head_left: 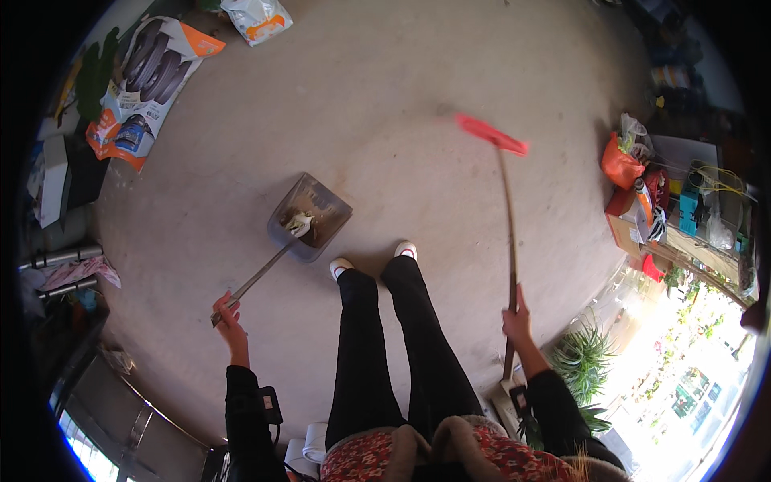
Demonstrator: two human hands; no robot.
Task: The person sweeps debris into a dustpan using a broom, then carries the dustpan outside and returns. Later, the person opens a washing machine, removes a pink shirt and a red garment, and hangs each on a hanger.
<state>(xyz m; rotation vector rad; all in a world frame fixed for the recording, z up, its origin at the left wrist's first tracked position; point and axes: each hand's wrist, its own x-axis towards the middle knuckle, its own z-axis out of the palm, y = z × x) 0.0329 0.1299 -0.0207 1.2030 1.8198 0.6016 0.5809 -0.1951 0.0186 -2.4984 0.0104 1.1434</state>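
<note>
My left hand (230, 320) is closed round the upper end of a long handle. That handle leads to a grey dustpan (336, 218) on the floor, left of my feet. Some whitish scraps and brown dirt (299, 223) lie inside the pan. My right hand (518, 321) grips the wooden stick of a broom (509, 209). At the far end of the stick its red head (491, 134) is slightly blurred, out ahead and to the right of the dustpan. Whether the broom head touches the floor I cannot tell.
Concrete floor (385, 96) stretches around my feet. A large printed sack (152, 88) lies at the far left, with a white bag (257, 18) beyond it. Along the right stand an orange bag (620, 163), cardboard boxes (622, 229) and a potted plant (584, 361) near a bright opening.
</note>
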